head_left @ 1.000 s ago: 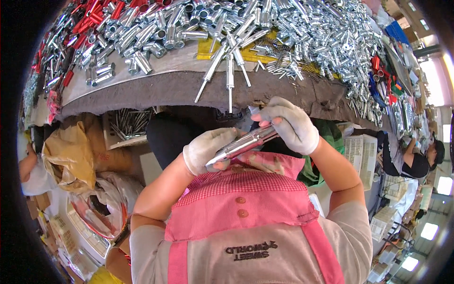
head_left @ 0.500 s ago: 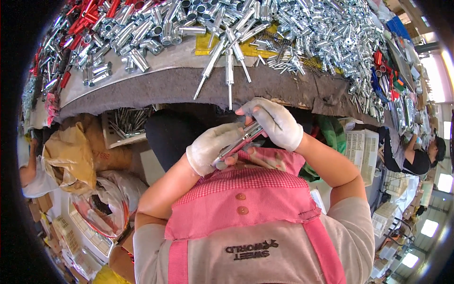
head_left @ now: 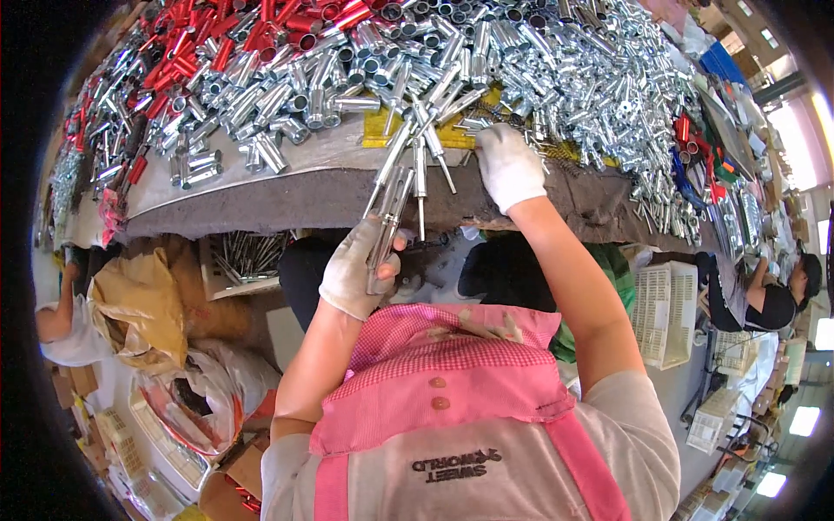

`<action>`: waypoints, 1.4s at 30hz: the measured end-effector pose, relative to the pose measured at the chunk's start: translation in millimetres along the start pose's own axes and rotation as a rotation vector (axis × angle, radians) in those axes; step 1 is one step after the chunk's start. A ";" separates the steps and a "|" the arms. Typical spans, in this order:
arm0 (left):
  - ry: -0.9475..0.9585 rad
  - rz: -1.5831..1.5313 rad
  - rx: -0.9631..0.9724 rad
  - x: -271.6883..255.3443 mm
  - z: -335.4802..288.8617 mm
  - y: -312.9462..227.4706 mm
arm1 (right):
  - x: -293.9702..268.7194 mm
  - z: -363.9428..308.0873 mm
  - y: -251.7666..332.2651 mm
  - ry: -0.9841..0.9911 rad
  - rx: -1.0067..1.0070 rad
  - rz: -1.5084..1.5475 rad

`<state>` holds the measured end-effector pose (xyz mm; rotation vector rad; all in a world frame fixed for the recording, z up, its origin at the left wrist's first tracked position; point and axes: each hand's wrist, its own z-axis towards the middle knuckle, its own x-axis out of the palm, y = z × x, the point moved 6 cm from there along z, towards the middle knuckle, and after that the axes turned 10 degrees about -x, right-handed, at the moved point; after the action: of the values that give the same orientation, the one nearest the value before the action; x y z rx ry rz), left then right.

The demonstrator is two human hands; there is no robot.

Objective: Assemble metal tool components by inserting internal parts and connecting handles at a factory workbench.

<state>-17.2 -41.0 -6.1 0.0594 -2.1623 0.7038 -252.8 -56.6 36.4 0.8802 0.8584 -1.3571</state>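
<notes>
Both of my hands wear pale work gloves with some fingertips bare. In front of the apron, my left hand (head_left: 352,273) is closed round a long, slotted silver metal part (head_left: 395,204), which points up toward the bench. My right hand (head_left: 508,165) reaches over the bench edge to a heap of small silver pins (head_left: 539,135). Its fingers are curled down and pressed together, and their tips are hidden, so anything they hold cannot be made out. Between the hands, several assembled silver rods with thin stems (head_left: 421,165) lie fanned out, some jutting past the edge.
Silver tubes (head_left: 304,100) and red tubes (head_left: 178,65) are heaped across the bench, with smaller silver parts (head_left: 599,78) to the right. Brown cloth (head_left: 287,195) covers the front edge. Below stand a cream crate (head_left: 665,304) and sacks (head_left: 135,300). Other people sit at both sides.
My right hand has left the metal part and moved forward onto the bench by the small pins. My left hand keeps the part, now tilted more upright and nearer the bench.
</notes>
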 end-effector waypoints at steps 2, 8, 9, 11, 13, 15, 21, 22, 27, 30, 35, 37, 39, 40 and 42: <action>0.005 0.053 0.022 2.8 -1.8 -1.6 | -20.1 -2.2 2.9 -0.011 0.053 0.196; -0.032 0.140 0.040 8.0 1.9 1.7 | -76.6 -5.7 77.9 0.050 -0.220 0.745; -0.069 0.168 0.047 12.8 -0.6 1.1 | -74.7 -6.1 80.6 0.053 -0.222 0.745; -0.100 0.255 0.074 13.3 -1.0 0.4 | -72.5 -4.6 85.6 0.055 -0.237 0.721; -0.137 0.403 0.114 13.5 -2.7 -1.0 | -72.7 -5.2 91.4 0.122 -0.217 0.615; -0.162 0.440 0.132 14.8 -7.4 -1.3 | -73.7 -9.1 100.6 0.152 -0.253 0.454; -0.084 0.637 0.264 7.3 -19.4 -15.9 | -34.0 -26.9 96.3 0.254 0.328 1.263; -0.048 0.674 0.302 7.4 -21.6 -18.3 | -14.6 -31.7 95.5 0.209 0.480 1.536; 0.033 0.631 0.174 0.5 -31.7 -44.2 | -7.8 13.1 115.5 0.329 0.332 1.507; 0.144 0.296 0.411 -2.3 -30.1 -50.3 | -29.1 108.0 81.1 -0.057 0.104 1.058; -0.137 0.123 0.322 -37.0 -24.2 -45.2 | 1.2 228.0 29.8 -0.357 0.011 0.106; -0.184 0.125 0.331 -45.9 -26.1 -47.0 | 26.8 238.7 5.6 -0.192 0.004 0.097; -0.183 0.185 0.324 -47.8 -29.2 -49.5 | 23.7 228.3 -7.4 -0.339 -0.040 0.238; -0.234 0.195 0.305 -51.9 -32.4 -46.6 | -0.8 210.6 2.5 -0.410 -0.026 0.352; -0.227 0.279 0.354 -45.1 -35.2 -48.1 | -9.6 174.7 -14.6 -0.247 0.224 0.978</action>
<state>50.2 -72.5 0.1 0.0240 -2.2586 1.2909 -266.9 -210.1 120.3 1.0719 0.0214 -0.6650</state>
